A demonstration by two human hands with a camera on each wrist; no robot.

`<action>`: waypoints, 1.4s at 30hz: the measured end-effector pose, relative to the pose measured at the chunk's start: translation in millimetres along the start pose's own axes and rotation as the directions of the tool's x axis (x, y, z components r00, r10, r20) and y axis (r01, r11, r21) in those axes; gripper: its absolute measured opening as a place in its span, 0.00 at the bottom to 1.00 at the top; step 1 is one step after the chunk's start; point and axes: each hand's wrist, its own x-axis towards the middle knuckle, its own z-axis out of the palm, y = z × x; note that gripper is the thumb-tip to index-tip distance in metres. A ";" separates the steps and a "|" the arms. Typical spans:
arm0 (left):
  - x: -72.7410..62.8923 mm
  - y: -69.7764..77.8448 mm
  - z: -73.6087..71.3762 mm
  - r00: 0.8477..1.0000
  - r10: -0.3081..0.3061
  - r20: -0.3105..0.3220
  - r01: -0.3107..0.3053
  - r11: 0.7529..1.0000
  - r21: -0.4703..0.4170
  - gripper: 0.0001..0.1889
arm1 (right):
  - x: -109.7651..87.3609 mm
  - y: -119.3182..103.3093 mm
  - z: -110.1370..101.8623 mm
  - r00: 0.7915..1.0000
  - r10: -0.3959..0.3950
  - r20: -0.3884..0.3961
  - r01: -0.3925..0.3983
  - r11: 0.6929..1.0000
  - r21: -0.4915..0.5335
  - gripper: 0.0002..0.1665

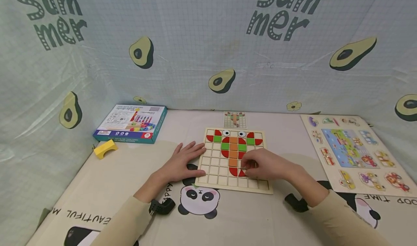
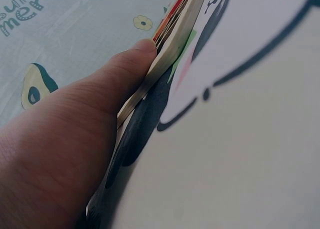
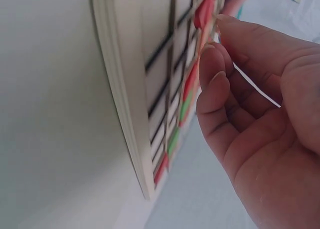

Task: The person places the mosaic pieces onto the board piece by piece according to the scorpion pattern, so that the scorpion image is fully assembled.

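A square wooden grid board (image 1: 208, 172) lies on the table, bearing red, green and orange tiles and two round eye pieces. My left hand (image 1: 185, 161) rests at the board's left edge with fingers spread. In the left wrist view the left thumb (image 2: 135, 54) lies against the board's wooden rim. My right hand (image 1: 268, 164) is over the lower middle cells, fingers curled, thumb and fingertips close together at a red curved tile (image 1: 241, 173). In the right wrist view the fingertips partly hide their contact with that tile.
A small pattern card (image 1: 235, 119) lies behind the board. At the back left sits a toy box (image 1: 130, 124), with a yellow arch block (image 1: 105, 149) in front of it. A wooden picture puzzle (image 1: 316, 159) lies at the right. The printed cloth wall (image 1: 182, 76) rises behind.
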 end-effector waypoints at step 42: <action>0.3 0.0 -1.2 1.000 0.010 -0.005 -0.010 1.000 0.004 0.44 | -145.2 96.9 -32.7 0.959 0.247 -0.138 -0.241 0.969 0.056 0.14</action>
